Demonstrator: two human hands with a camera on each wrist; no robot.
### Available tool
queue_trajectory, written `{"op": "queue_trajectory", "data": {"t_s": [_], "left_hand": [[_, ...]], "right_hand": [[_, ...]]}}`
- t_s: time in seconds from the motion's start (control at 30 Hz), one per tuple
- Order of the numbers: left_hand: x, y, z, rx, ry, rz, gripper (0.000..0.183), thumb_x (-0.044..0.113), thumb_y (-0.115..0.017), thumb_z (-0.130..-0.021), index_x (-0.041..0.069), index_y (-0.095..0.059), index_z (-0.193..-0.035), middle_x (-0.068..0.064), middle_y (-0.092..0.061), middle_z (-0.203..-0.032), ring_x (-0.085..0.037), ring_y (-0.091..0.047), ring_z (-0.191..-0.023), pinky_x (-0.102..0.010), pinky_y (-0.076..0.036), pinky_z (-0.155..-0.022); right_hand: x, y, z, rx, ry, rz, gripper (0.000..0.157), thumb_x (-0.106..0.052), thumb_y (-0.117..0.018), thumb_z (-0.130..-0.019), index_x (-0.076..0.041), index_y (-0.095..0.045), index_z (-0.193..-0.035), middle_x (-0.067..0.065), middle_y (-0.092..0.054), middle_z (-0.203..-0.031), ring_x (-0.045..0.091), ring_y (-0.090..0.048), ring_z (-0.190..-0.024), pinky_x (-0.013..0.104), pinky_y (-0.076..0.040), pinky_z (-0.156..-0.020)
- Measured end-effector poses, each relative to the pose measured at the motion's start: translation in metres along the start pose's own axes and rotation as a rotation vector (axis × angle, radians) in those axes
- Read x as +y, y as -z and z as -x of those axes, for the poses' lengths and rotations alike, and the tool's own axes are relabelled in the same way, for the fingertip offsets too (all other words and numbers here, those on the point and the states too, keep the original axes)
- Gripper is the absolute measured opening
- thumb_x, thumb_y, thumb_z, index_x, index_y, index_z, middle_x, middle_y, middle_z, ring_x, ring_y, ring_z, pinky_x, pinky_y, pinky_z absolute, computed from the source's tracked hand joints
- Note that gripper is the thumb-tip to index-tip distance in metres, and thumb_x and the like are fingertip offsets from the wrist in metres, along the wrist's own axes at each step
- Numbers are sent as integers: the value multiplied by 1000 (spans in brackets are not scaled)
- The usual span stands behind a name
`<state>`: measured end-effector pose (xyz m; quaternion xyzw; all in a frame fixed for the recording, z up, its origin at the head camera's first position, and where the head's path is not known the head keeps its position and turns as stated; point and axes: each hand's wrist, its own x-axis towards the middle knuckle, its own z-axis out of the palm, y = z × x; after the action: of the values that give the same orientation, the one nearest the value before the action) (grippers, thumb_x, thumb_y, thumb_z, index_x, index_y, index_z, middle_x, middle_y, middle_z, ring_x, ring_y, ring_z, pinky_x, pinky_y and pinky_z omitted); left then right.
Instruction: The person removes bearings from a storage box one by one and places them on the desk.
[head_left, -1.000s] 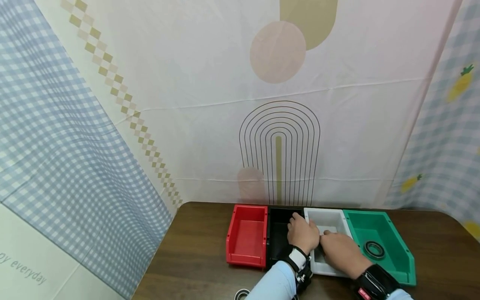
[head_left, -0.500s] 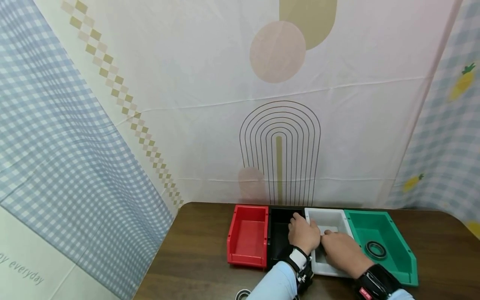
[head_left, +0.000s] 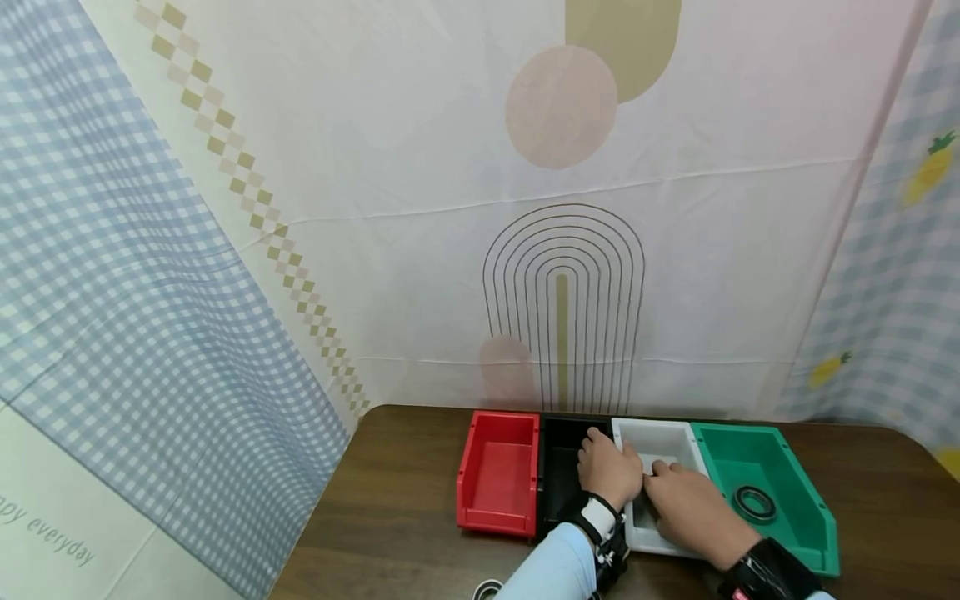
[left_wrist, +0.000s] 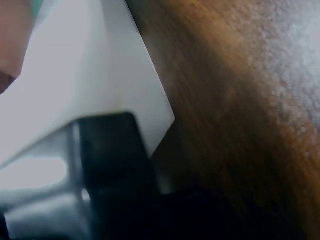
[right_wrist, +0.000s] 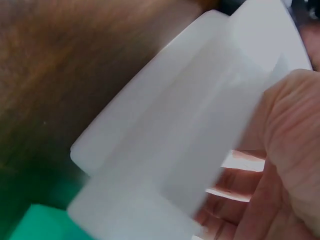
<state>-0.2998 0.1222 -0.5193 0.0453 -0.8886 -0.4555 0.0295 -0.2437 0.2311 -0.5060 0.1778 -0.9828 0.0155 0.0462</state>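
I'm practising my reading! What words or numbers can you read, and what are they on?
"ppy everyday": on the pale cloth at lower left; its start is cut off.
Red label on the black right wrist strap: too small and cut off to read.
White bin: no readable writing.

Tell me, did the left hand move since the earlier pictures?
No. In the head view, the left hand keeps the same place against the white tray; no direction of movement shows.
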Motion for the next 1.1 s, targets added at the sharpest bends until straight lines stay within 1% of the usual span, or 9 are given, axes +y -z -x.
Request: {"op": "queue_trajectory", "data": {"t_s": [0.1, 0.2, 0.3, 0.43, 0.53, 0.6, 0.67, 0.83, 1.1], "left_hand": [[-2, 0, 0, -4, -1, 17, 63, 29, -65, -104, -8, -46, -152, -30, -60, -141, -51, -58, -132, -62, -48, -111], [-3, 0, 0, -18, 0, 32, 64, 28, -64, -105, -9, -44, -153, -32, -58, -144, -52, -57, -134, -63, -47, -112], [-3, 0, -1, -19, 1, 45, 64, 27, -64, -105, -9, -43, -153, -32, -57, -146, -53, -56, -134, -64, -46, -112], [-2, 0, -1, -14, 2, 54, 64, 27, -64, -104, -9, -43, -153, -33, -56, -147, -53, -56, -135, -64, -46, -112], [-2, -1, -1, -17, -1, 57, 64, 27, -64, -104, -9, -43, -153, -33, -56, -147, -53, -56, -134, -64, -46, -112], [-2, 0, 0, -22, -1, 64, 65, 27, -64, -105, -9, -42, -154, -33, -56, -147, -53, -55, -135, -64, -45, -113], [-2, 0, 1, -31, 1, 74, 66, 28, -63, -105, -9, -41, -155, -33, -55, -149, -53, -54, -138, -64, -44, -114], [-2, -1, 1, -35, 5, 90, 67, 29, -63, -106, -8, -40, -157, -32, -53, -153, -53, -51, -141, -64, -43, -117], [0, 0, 3, -28, 1, 101, 68, 28, -65, -104, -10, -41, -155, -33, -53, -151, -53, -52, -140, -65, -43, -116]], "right_hand": [[-5, 6, 7, -14, 12, 44, 26, -14, -87, -84, -9, -77, -107, 5, -65, -89, 21, -59, -75, 39, -52, -63], [-9, 13, 17, -1, 19, 86, 38, -18, -89, -83, -10, -78, -118, 5, -68, -96, 21, -63, -81, 39, -56, -67], [-13, 18, 28, 19, 16, 89, 37, -18, -87, -86, -13, -78, -121, 3, -70, -100, 20, -66, -87, 39, -58, -71], [-12, 21, 42, -10, 25, 30, 37, -14, -84, -88, -13, -76, -124, 2, -70, -104, 23, -68, -91, 43, -60, -76], [-11, 20, 52, -15, 52, 9, 38, -18, -86, -88, -14, -77, -125, 1, -69, -104, 22, -67, -89, 41, -59, -76], [-10, 18, 58, -4, 71, 11, 38, -24, -87, -87, -16, -78, -123, -2, -69, -103, 20, -66, -85, 37, -58, -71], [-10, 16, 62, -18, 64, 8, 39, -28, -88, -86, -18, -78, -122, -4, -68, -103, 18, -65, -85, 36, -57, -71], [-11, 11, 66, -90, 14, 3, 40, -32, -88, -87, -20, -76, -123, -6, -68, -105, 17, -63, -86, 36, -58, -74], [-11, 8, 68, -115, 5, -13, 42, -36, -87, -87, -21, -76, -124, -6, -69, -108, 16, -64, -86, 36, -58, -75]]}}
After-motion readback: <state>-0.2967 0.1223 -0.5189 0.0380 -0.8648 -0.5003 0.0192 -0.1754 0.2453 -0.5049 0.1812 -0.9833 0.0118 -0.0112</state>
